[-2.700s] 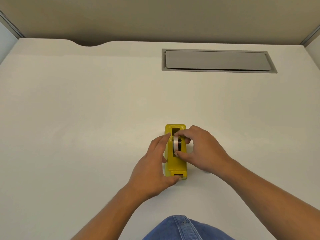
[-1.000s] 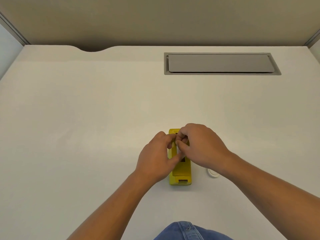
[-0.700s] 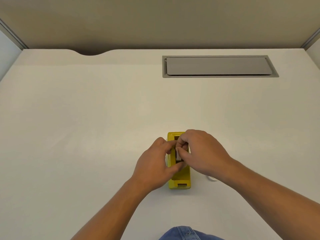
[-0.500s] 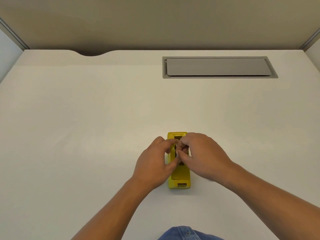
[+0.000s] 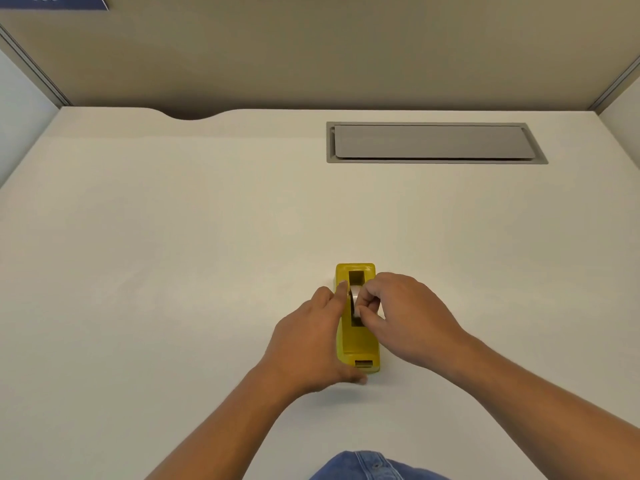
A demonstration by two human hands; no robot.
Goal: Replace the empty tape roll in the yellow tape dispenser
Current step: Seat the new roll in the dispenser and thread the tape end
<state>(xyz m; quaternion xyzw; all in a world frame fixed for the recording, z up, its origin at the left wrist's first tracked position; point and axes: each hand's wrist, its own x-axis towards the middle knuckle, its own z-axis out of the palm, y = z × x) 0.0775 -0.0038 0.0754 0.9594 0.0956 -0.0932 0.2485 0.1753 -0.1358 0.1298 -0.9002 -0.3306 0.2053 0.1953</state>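
Observation:
The yellow tape dispenser point(image 5: 357, 344) lies lengthwise on the white desk, its cutter end toward me. A tape roll point(image 5: 354, 298) stands on edge in the dispenser's slot. My right hand point(image 5: 408, 317) pinches the roll between thumb and fingers from the right. My left hand point(image 5: 313, 337) lies along the dispenser's left side, forefinger stretched along its top edge and thumb by the cutter end, holding it down. The small white ring seen earlier to the right of the dispenser is hidden behind my right hand.
A grey cable hatch point(image 5: 433, 143) is set into the desk point(image 5: 173, 254) at the back right. Partition walls close the back and both sides. A curved notch point(image 5: 188, 114) cuts the desk's far edge. My denim-clad knee point(image 5: 367, 467) shows at the bottom.
My left fingers have left the roll and now stretch along the dispenser's side. The roll shows again in the slot, held by my right hand alone.

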